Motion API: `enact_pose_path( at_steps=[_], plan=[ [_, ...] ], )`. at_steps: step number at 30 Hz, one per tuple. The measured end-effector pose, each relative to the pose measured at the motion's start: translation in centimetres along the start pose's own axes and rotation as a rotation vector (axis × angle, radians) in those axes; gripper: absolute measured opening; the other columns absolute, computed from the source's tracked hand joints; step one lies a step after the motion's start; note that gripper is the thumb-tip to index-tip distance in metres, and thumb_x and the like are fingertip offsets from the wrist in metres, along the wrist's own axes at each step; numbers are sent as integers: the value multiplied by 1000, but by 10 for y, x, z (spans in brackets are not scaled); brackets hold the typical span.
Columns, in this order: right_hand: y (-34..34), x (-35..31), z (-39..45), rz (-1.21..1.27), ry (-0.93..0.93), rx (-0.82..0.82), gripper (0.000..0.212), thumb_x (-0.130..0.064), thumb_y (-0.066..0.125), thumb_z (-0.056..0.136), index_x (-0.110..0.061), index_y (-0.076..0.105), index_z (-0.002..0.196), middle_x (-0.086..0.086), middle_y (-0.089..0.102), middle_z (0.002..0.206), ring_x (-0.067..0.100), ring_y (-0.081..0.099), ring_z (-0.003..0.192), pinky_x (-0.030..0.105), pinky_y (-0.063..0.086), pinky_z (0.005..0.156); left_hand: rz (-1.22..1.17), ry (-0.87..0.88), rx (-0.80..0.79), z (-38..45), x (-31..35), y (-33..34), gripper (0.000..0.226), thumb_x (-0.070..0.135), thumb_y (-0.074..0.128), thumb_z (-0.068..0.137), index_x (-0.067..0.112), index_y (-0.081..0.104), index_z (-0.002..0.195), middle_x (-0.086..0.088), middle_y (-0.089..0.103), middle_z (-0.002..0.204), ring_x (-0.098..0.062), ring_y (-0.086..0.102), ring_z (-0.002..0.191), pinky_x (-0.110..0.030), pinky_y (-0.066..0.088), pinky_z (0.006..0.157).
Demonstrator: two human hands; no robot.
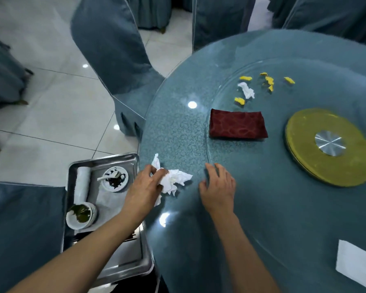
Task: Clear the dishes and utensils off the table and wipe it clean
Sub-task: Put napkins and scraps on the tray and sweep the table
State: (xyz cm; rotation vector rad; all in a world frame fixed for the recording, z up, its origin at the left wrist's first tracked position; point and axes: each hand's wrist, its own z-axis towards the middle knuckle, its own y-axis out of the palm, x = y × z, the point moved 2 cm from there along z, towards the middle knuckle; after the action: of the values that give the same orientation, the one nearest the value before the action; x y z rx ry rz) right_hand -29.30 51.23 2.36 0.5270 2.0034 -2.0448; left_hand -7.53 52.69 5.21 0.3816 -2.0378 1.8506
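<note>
My left hand grips a crumpled white tissue at the near left edge of the round blue glass table. My right hand rests flat on the glass just to its right, fingers spread and holding nothing. A folded dark red cloth lies on the glass turntable beyond my hands. Farther back lie a second crumpled tissue and several yellow food scraps. A steel tray beside the table holds a small dish with dark residue and a spoon, stacked bowls and a rolled white towel.
A gold disc with a metal hub marks the turntable's centre. A white paper sheet lies at the near right. Blue-covered chairs ring the table, one under the tray's left side. White tiled floor spreads to the left.
</note>
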Motion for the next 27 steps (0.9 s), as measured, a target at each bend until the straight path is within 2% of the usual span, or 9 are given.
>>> enact_pose_path(
  at_steps=[5, 9, 14, 19, 24, 27],
  plan=[
    [-16, -7, 23, -25, 19, 110, 51, -22, 61, 77, -15, 64, 127, 14, 60, 129, 34, 58, 113, 48, 44, 98, -35, 80, 6, 25, -4, -4, 52, 3, 78, 77, 24, 63, 122, -8, 56, 108, -32, 63, 85, -40, 51, 66],
    [-33, 5, 76, -18, 16, 161, 52, -24, 58, 79, -15, 64, 129, 13, 60, 129, 34, 57, 114, 48, 43, 97, -12, 104, 24, 64, 5, -4, 52, 2, 77, 77, 21, 65, 124, -9, 56, 109, -33, 62, 89, -39, 49, 67],
    [-43, 30, 183, -38, 29, 172, 48, -22, 64, 83, -17, 62, 131, 10, 58, 130, 35, 54, 116, 48, 40, 97, 9, 57, 44, 125, 16, 6, 47, 9, 71, 86, 28, 60, 128, -3, 52, 116, -30, 59, 98, -39, 49, 70],
    [-35, 60, 284, -33, 79, 123, 47, -25, 60, 86, -20, 60, 133, 11, 53, 135, 38, 52, 119, 49, 39, 100, 83, -1, 18, 175, 10, 29, 47, 13, 68, 88, 31, 59, 131, -2, 50, 116, -26, 55, 100, -32, 36, 66],
    [-25, 86, 349, -101, 151, -6, 47, -38, 51, 95, -26, 53, 141, 10, 31, 157, 36, 38, 137, 49, 30, 112, 99, -35, -49, 198, -6, 64, 50, 13, 72, 84, 29, 62, 130, -6, 53, 114, -31, 58, 98, -34, 42, 69],
    [-15, 103, 372, -147, 183, -110, 49, -46, 44, 98, -29, 50, 143, 9, 23, 163, 33, 28, 145, 50, 21, 117, 116, -50, -89, 196, -12, 80, 52, 16, 76, 81, 31, 61, 128, -5, 55, 111, -32, 58, 95, -40, 51, 68]
  ],
)
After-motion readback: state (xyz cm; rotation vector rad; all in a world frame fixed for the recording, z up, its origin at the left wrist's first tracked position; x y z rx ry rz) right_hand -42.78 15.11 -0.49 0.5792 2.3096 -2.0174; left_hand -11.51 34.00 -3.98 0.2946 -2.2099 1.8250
